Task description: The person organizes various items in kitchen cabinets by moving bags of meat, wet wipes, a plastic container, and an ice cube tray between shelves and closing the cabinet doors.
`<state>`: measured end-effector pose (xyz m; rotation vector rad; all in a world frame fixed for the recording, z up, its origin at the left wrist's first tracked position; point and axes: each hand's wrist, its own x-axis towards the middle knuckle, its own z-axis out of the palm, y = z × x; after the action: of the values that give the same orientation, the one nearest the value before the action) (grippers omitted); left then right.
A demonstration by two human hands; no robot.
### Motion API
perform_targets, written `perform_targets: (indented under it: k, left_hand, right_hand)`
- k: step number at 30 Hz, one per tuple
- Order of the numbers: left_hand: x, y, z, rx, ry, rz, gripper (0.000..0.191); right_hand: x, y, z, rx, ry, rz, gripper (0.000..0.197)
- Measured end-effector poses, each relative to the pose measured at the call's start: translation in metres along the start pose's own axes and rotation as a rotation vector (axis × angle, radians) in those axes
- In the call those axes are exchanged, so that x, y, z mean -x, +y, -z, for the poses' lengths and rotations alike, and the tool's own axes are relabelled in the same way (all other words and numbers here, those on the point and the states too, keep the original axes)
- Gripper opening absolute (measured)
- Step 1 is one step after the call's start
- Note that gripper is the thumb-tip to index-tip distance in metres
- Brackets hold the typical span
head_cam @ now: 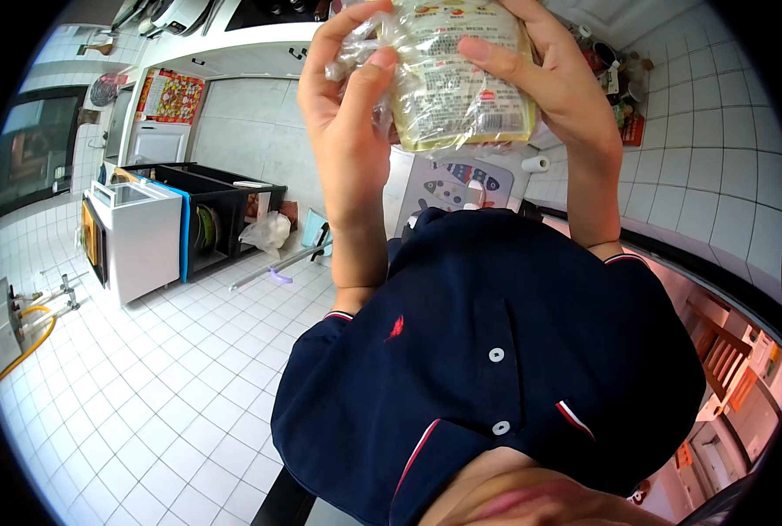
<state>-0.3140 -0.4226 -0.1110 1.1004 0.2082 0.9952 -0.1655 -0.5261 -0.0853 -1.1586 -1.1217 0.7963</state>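
Observation:
A flat printed food packet (460, 85) inside a crinkled clear plastic bag (385, 33) is held up before me, at the top of the view. Small print and a barcode cover the side that faces me. My left hand (345, 98) grips the bunched, twisted end of the bag, its thumb lying on the plastic at the packet's left edge. On the other side, my right hand (555, 85) has the packet by its right edge. That thumb presses on the printed face, while its fingers are partly hidden behind the packet. The packet's top edge is cut off.
Beyond my hands are a white counter (216, 49) and a black cooktop (278, 14). A black shelf unit (216, 230) and white cabinet (144, 243) stand left on the tiled floor. A fish-patterned mat (456, 184) lies by my feet, near a paper roll (535, 164).

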Motion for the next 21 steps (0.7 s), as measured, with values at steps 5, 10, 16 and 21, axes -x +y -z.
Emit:
perform_targets:
  k: [5,10,16,21]
  left_hand:
    - [0.003,0.005,-0.002,-0.015,0.021,-0.022,0.038]
    - [0.005,0.005,0.004,-0.021,0.010,-0.042,0.038]
    - [-0.001,0.006,-0.001,0.009,-0.006,-0.023,0.038]
    - [0.002,0.006,0.004,0.038,-0.054,-0.023,0.038]
  right_hand:
    - [-0.001,0.002,-0.001,0.093,-0.012,0.165,0.055]
    - [-0.002,0.005,-0.004,0.120,-0.037,0.174,0.058]
    - [0.008,-0.012,0.004,0.160,-0.103,0.149,0.086]
    - [0.002,0.010,0.011,0.282,-0.196,0.343,0.106]
